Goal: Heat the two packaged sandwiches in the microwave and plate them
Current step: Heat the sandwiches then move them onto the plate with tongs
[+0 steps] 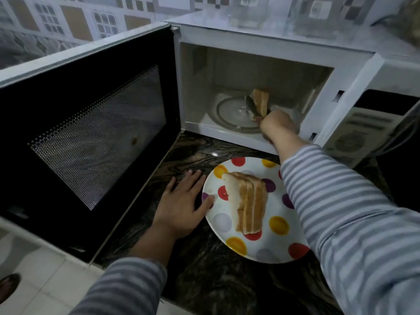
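White bread on the spotted plate (276,243) says you are halfway: one sandwich (248,202) already lies there, unwrapped. Your right hand (278,123) is curled round a dark pair of tongs (254,108) that pinches the second sandwich (261,100), held upright above the glass turntable (229,112) just beyond your knuckles, inside the open microwave (261,57). Your left hand (181,201) lies flat with fingers spread on the dark counter (204,280), thumb touching the plate's rim. What seems left is carrying that sandwich back to the plate and closing the door (91,133).
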Demonstrator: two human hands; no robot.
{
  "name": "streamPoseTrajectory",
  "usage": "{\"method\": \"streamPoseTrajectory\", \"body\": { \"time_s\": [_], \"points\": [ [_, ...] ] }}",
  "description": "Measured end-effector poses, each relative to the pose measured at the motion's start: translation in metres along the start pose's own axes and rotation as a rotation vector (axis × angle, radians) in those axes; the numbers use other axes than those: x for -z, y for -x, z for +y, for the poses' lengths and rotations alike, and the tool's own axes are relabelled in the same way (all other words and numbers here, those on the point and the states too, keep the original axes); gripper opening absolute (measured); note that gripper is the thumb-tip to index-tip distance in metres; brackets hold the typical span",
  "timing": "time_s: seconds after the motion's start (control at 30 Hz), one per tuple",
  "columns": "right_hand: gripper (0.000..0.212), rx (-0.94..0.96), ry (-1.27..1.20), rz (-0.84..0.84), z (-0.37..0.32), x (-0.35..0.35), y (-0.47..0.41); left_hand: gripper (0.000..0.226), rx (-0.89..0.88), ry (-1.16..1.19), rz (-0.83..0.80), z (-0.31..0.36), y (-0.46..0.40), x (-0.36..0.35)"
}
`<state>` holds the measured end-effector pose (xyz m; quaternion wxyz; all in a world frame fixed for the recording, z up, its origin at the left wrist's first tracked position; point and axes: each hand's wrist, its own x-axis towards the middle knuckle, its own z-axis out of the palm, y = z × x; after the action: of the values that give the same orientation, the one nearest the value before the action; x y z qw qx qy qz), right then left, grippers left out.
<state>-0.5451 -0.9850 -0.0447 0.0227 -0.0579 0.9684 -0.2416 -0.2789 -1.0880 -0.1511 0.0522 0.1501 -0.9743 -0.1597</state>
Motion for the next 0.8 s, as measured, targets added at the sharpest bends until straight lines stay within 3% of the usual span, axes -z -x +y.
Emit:
{"method": "streamPoseTrajectory", "body": {
  "time_s": [0.37,0.57,0.8],
  "points": [
    [0.045,0.053,-0.028,0.063,0.006,0.007,0.023,0.085,-0.009,-0.026,-0.011,-0.001,-0.001,-0.001],
    [0.039,0.121,0.011,0.064,0.029,0.041,0.083,0.089,-0.004,-0.044,-0.040,0.000,-0.001,0.001],
    [0.032,0.171,-0.079,0.047,0.101,0.062,0.179,0.067,-0.003,-0.054,-0.060,0.004,0.002,0.005]
  ]
}}
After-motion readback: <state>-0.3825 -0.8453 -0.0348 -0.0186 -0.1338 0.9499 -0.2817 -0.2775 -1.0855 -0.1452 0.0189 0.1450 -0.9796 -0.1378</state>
